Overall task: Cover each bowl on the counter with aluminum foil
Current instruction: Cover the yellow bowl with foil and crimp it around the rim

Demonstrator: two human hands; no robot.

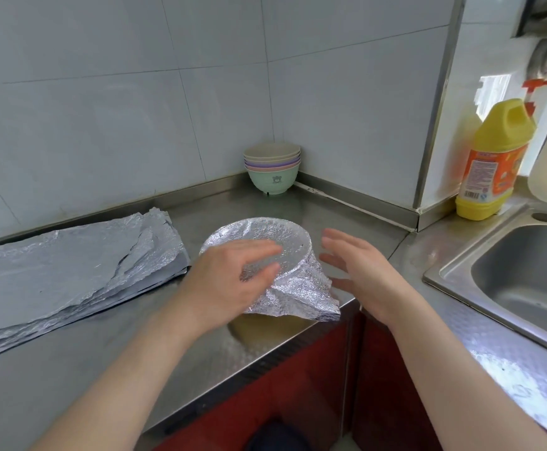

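Left hand [230,275] presses open-fingered on the foil [285,232] over the bowl [265,327] at the desk's [103,353] front edge. Right hand [350,268] hovers open just beside it, holding nothing. I'd pin the top and crimp that loose front flap under the rim. Stacked bowls [272,167] sit uncovered in the back corner.

Silver embossed foil [285,255], pastel stacked bowls [272,167], yellow-orange bottle [493,157].

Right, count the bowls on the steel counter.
7, it seems: one yellowish bowl under crinkled aluminium foil by the left hand, six pastel plastic bowls stacked in the corner; stacked rims are hard to separate.
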